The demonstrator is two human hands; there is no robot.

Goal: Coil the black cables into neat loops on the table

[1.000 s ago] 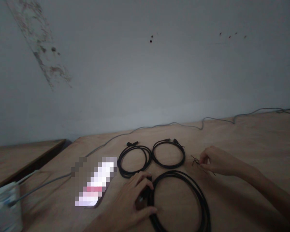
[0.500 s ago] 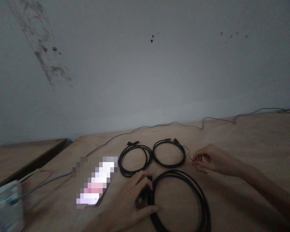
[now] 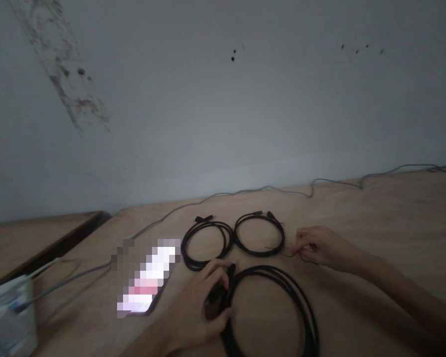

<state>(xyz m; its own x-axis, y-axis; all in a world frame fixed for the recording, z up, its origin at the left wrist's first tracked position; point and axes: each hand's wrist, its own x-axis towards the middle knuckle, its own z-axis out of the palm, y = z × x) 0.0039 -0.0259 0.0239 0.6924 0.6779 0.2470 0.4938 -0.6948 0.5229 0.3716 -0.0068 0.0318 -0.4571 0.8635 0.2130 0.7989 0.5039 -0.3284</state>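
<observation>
My left hand (image 3: 198, 302) grips the left side of a large coil of black cable (image 3: 259, 269), thumb on the near side and fingers over its connector ends (image 3: 231, 270). That coil rests low in the view, its bottom cut off by the frame edge. My right hand (image 3: 325, 250) pinches a thin dark twist tie (image 3: 309, 260) between thumb and fingertips, right of the coils. Two smaller black cable coils lie touching side by side beyond the large one: a left coil (image 3: 202, 263) and a right coil (image 3: 260, 253), each with connectors at its far edge.
A lit phone (image 3: 154, 277), blurred out, lies on the wooden table (image 3: 375, 223) left of my left hand. A white plastic bag or box (image 3: 11, 317) sits at the left edge. A grey cable (image 3: 215, 194) runs along the wall (image 3: 223, 124) and across the table.
The twist tie's free end has swung down towards the right coil's lower edge as my right hand shifted slightly left. My left hand and the large coil have moved a little left.
</observation>
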